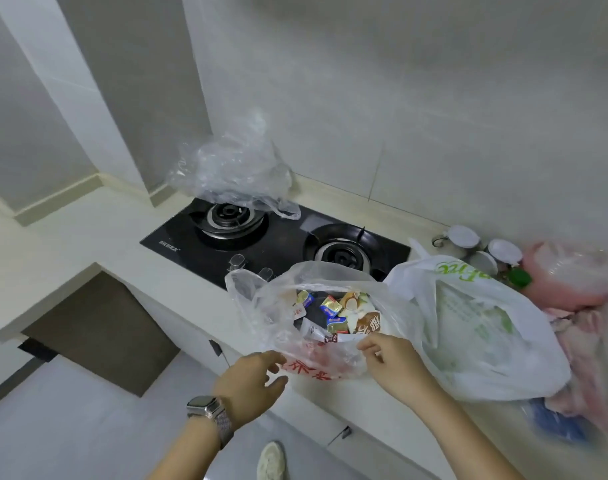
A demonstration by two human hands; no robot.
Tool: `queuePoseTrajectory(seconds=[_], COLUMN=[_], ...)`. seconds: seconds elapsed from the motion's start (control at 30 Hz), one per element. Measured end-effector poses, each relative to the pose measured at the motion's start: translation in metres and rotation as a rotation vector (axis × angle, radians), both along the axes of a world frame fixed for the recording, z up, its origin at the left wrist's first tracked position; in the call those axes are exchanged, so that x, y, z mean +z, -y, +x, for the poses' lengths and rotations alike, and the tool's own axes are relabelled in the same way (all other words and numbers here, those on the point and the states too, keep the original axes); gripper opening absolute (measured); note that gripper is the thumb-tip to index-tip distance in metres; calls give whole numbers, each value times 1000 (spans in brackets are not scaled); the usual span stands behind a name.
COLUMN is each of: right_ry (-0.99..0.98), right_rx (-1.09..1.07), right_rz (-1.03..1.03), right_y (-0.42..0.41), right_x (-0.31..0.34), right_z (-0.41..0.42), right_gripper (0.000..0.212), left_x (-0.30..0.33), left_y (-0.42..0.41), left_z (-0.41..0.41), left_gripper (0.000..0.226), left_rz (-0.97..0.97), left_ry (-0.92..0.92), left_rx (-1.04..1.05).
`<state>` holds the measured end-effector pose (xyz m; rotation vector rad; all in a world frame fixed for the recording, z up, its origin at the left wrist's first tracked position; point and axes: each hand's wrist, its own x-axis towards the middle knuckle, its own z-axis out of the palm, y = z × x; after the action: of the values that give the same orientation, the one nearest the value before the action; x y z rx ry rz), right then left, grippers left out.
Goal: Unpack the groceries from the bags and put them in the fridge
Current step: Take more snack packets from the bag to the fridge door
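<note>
While both hands are at the front edge of the counter, the scene reads like this:

Clear bag with red print (316, 341): it stands open on the pale counter (88, 233), just in front of the black gas hob (274, 244), and its mouth faces up.
Groceries inside: small wrapped packets (332, 304) in yellow, blue and white lie in the bag together with a brown and white pouch (366, 323).
Right hand (396, 362): thumb and forefinger pinch the near rim of the clear bag with red print; the other fingers are curled loosely.
Left hand (250, 379): fingers are spread and a little bent, touching the bag's left front side where the red print is; I cannot tell if they really hold the plastic. A watch (205, 408) sits on this wrist.
White bag with green print (475, 327): it lies full on the counter, touching the right side of the clear bag.
Empty clear bag (233, 168): crumpled, on the rear left burner.
Far right: white cups (482, 247) near the wall and pink plastic (572, 271), blurred.
Fridge: it does not show in this view.
</note>
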<state>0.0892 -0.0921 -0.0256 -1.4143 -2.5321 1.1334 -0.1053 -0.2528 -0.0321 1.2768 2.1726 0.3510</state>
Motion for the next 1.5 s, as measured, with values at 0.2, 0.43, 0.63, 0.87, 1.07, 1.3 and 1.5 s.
queuePoseTrajectory(seconds=[0.2, 0.43, 0.63, 0.87, 1.07, 1.3, 1.5], right_ry=[-54, -12, 111, -309, -240, 76, 536], right_rx=[-68, -196, -206, -324, -231, 77, 307], right_rz=[-65, -444, -792, -948, -728, -284, -134], right_y=[-26, -61, -84, -115, -124, -119, -116], right_x=[-20, -26, -48, -19, -19, -49, -75], right_z=[-52, -130, -165, -209, -212, -188, -152], right_gripper=[34, 21, 30, 35, 32, 52, 35], left_x=[-12, -28, -30, -31, -28, -20, -27], left_y=[-41, -71, -97, -103, -99, -97, -102], left_z=[-37, -77, -69, -61, -87, -103, -79], left_gripper=[27, 27, 31, 42, 50, 65, 44], left_rz=[55, -5, -64, -362, -287, -90, -89], left_ry=[84, 154, 208, -264, -264, -100, 30], left_rx=[70, 36, -171, -230, 196, 303, -30])
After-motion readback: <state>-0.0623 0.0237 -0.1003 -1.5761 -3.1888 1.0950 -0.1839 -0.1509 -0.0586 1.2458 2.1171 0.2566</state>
